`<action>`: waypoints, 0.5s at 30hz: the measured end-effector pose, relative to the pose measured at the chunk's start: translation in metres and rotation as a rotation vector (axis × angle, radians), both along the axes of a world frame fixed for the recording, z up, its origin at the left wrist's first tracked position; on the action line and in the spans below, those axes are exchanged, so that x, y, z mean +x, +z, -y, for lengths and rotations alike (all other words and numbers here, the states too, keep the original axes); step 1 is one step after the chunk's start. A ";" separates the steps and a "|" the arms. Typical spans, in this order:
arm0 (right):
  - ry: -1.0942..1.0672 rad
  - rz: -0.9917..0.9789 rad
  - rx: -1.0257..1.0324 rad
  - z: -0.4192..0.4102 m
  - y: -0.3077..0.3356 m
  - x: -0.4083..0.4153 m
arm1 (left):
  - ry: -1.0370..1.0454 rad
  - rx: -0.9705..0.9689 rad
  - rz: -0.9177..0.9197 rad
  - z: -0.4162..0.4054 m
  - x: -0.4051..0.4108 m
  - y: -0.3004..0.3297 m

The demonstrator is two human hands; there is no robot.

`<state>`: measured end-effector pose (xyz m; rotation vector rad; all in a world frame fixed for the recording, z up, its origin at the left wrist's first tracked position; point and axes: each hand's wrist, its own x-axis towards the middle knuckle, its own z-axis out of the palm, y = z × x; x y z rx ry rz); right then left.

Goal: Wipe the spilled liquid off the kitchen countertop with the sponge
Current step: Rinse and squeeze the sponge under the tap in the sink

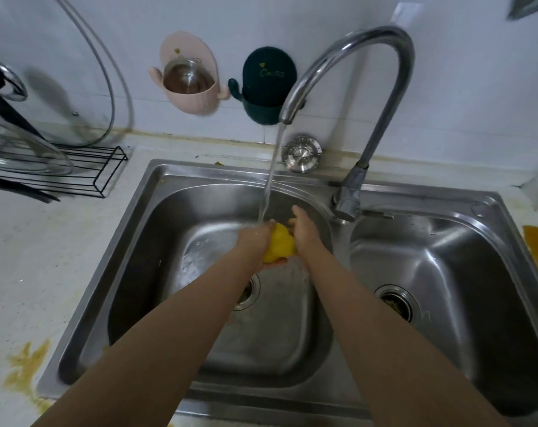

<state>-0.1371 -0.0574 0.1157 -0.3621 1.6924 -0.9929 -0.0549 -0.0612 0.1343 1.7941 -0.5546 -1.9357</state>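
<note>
— Where did the camera sit?
— On the person's head, looking forward and down, close over the double-basin stainless steel sink [156,192].
— Any second view?
— No; its wide lens reached the white tiled wall [462,97].

You have the soft yellow sponge [279,243] bunched into a rounded lump over the left basin of the steel sink, right at the foot of the running water stream. The spilled liquid [25,369] shows as a yellow-brown, ragged stain on the pale, speckled kitchen countertop [39,257], left of the sink's near corner.
</note>
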 end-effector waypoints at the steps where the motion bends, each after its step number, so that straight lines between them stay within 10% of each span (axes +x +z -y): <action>1: -0.093 -0.114 -0.024 -0.002 -0.002 -0.012 | 0.020 0.005 -0.013 -0.002 -0.005 0.002; 7: -0.471 -0.456 -0.065 -0.020 0.010 -0.070 | 0.059 -0.015 -0.093 -0.005 -0.035 0.008; 15: -0.305 -0.512 -0.011 -0.012 0.020 -0.100 | 0.050 -0.035 -0.008 0.002 -0.032 0.006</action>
